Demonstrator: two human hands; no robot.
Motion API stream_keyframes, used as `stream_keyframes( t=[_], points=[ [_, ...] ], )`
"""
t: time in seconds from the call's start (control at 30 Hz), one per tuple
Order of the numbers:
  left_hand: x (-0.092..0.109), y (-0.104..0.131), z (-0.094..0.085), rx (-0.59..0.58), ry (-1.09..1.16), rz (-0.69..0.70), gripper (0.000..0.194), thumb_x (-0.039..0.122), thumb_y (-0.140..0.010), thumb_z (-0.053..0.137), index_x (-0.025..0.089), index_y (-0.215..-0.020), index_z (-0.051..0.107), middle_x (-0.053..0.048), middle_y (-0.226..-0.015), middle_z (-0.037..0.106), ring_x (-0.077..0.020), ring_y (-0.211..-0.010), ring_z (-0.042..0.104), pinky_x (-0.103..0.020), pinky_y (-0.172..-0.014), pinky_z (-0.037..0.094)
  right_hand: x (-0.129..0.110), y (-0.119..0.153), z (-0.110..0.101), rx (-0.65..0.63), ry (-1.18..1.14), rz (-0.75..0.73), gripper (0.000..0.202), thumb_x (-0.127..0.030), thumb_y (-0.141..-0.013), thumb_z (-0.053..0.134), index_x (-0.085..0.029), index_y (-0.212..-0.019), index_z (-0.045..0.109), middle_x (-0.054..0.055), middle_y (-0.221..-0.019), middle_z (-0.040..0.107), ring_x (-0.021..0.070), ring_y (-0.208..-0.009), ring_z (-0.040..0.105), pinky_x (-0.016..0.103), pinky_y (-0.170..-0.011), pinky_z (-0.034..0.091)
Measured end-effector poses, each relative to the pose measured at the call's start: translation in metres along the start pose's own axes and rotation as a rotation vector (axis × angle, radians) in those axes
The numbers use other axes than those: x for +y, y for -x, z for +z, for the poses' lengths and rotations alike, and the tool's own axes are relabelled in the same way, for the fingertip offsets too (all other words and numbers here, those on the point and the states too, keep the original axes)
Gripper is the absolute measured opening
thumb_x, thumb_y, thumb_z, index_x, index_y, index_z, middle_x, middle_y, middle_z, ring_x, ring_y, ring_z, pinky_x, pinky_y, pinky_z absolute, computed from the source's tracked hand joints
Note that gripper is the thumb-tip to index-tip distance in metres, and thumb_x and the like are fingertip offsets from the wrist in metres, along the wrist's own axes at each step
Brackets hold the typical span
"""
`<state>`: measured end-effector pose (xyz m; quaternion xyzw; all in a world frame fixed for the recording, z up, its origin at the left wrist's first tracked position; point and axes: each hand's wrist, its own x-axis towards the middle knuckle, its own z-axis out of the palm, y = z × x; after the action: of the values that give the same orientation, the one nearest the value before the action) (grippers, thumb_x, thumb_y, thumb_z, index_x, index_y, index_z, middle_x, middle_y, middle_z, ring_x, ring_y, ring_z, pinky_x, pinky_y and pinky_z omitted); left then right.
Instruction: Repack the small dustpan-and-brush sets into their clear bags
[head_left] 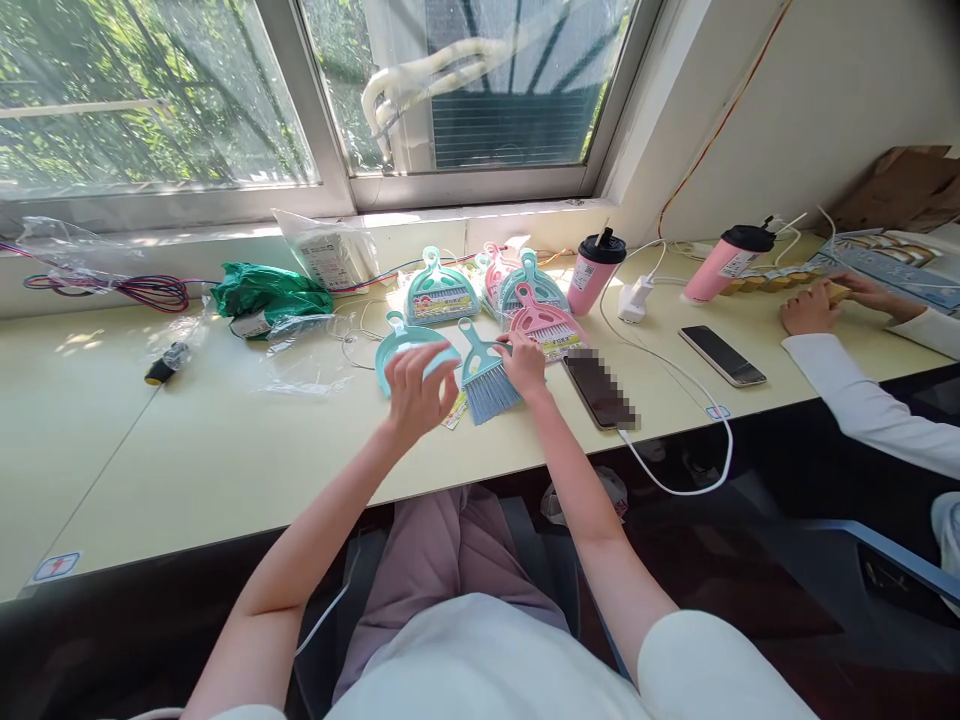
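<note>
My left hand point(422, 385) is in front of a teal dustpan point(405, 343), its fingers loosely bent and apart, with nothing seen in them. Beside it lies a small teal hand brush point(489, 394) with grey-blue bristles pointing toward me. The fingers of my right hand point(526, 366) close on the right side of this brush. A yellow-green printed card point(454, 412) peeks out between the dustpan and the bristles, partly hidden. Behind are more dustpan-and-brush sets, a teal one point(441, 292) and a pink one point(546, 322), both with printed labels.
Right of me are a phone point(600, 388) on a white cable, another phone point(721, 356), and pink cups point(592, 275) with black lids. A co-worker's hands point(814, 305) are at the far right. Leftward lie a green bag point(262, 292), clear plastic and a screwdriver-like handle point(166, 363).
</note>
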<state>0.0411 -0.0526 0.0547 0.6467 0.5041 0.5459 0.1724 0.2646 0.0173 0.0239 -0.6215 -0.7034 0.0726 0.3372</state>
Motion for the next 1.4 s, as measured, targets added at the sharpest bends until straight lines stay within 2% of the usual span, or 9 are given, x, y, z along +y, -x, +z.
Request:
stream_keyframes(
  t=[0.2,0.3,0.43,0.53,0.7,0.97,1.07,1.2,1.4],
  points=[
    [-0.069,-0.056,-0.005,-0.212,-0.884,-0.173,0.048,0.023,-0.091,0.052,0.005,-0.135,0.051,-0.031,-0.138,0.051,-0.0451,-0.132,0.043,-0.056,-0.104,0.035,0.002,-0.001,0.0,0.039,-0.157,-0.013,0.017,-0.03,-0.097,0.057,-0.019,-0.102,0.069,0.009,-0.108,0.072,0.0248,-0.097,0.065,0.034,-0.083,0.044],
    [-0.1,-0.067,-0.009,-0.184,-0.888,-0.27,0.037,0.018,-0.09,0.048,0.005,-0.123,0.059,-0.03,-0.127,0.058,-0.0425,-0.126,0.049,-0.053,-0.102,0.036,0.0,0.001,0.002,0.052,-0.281,-0.046,0.017,-0.033,-0.096,0.058,-0.02,-0.098,0.069,0.008,-0.105,0.072,0.0221,-0.09,0.064,0.032,-0.077,0.044],
    [-0.12,-0.073,-0.008,-0.047,-0.504,-0.283,0.022,0.016,-0.087,0.05,0.014,-0.104,0.065,-0.02,-0.113,0.069,-0.0347,-0.113,0.06,-0.046,-0.098,0.041,-0.015,0.002,0.009,0.054,-0.428,-0.092,0.013,-0.032,-0.091,0.063,-0.02,-0.091,0.069,0.005,-0.096,0.072,0.0171,-0.075,0.058,0.029,-0.074,0.044],
    [-0.124,-0.075,-0.005,-0.02,-0.042,-0.318,0.019,0.029,-0.086,0.058,0.018,-0.1,0.063,-0.011,-0.095,0.073,-0.0262,-0.09,0.066,-0.037,-0.082,0.047,-0.035,-0.004,0.02,0.027,-0.509,-0.129,0.015,-0.034,-0.09,0.064,-0.02,-0.089,0.069,0.003,-0.093,0.072,0.0142,-0.066,0.052,0.028,-0.071,0.044],
    [-0.112,-0.069,-0.001,-0.128,0.483,-0.362,0.058,0.061,-0.072,0.074,0.018,-0.11,0.065,-0.008,-0.094,0.073,-0.0217,-0.084,0.067,-0.032,-0.075,0.051,-0.066,-0.023,0.045,0.095,-0.464,-0.052,0.02,-0.038,-0.094,0.06,-0.02,-0.094,0.068,0.005,-0.098,0.072,0.0155,-0.07,0.054,0.03,-0.074,0.045],
    [-0.1,-0.059,0.008,-0.208,0.471,-0.364,0.063,0.057,-0.066,0.082,0.014,-0.111,0.075,-0.009,-0.106,0.075,-0.029,-0.102,0.067,-0.037,-0.088,0.052,-0.068,-0.026,0.073,0.223,-0.251,0.038,0.018,-0.035,-0.091,0.064,-0.021,-0.102,0.067,0.012,-0.124,0.063,0.0283,-0.119,0.054,0.042,-0.098,0.043],
    [-0.1,-0.058,0.012,-0.177,0.491,-0.37,0.059,0.057,-0.071,0.079,0.015,-0.113,0.074,-0.009,-0.108,0.074,-0.0271,-0.101,0.067,-0.035,-0.087,0.052,-0.056,-0.03,0.07,0.109,-0.374,0.068,0.037,-0.038,-0.089,0.067,-0.022,-0.122,0.062,0.011,-0.127,0.065,0.0262,-0.116,0.06,0.04,-0.095,0.048],
    [-0.097,-0.057,0.013,-0.226,0.535,-0.436,0.055,0.058,-0.074,0.076,0.017,-0.11,0.074,-0.009,-0.103,0.074,-0.0239,-0.092,0.067,-0.033,-0.079,0.052,-0.04,-0.039,0.066,-0.125,-0.563,0.14,0.03,-0.039,-0.087,0.068,-0.023,-0.111,0.072,0.006,-0.112,0.074,0.0243,-0.108,0.068,0.038,-0.096,0.051],
    [-0.095,-0.056,0.013,-0.233,0.454,-0.433,0.049,0.058,-0.072,0.077,0.016,-0.095,0.075,-0.006,-0.086,0.072,-0.0196,-0.078,0.062,-0.029,-0.069,0.046,-0.035,-0.04,0.07,-0.124,-0.608,0.258,0.026,-0.039,-0.082,0.071,-0.023,-0.102,0.077,0.004,-0.105,0.077,0.0238,-0.105,0.069,0.038,-0.096,0.053]
  ],
)
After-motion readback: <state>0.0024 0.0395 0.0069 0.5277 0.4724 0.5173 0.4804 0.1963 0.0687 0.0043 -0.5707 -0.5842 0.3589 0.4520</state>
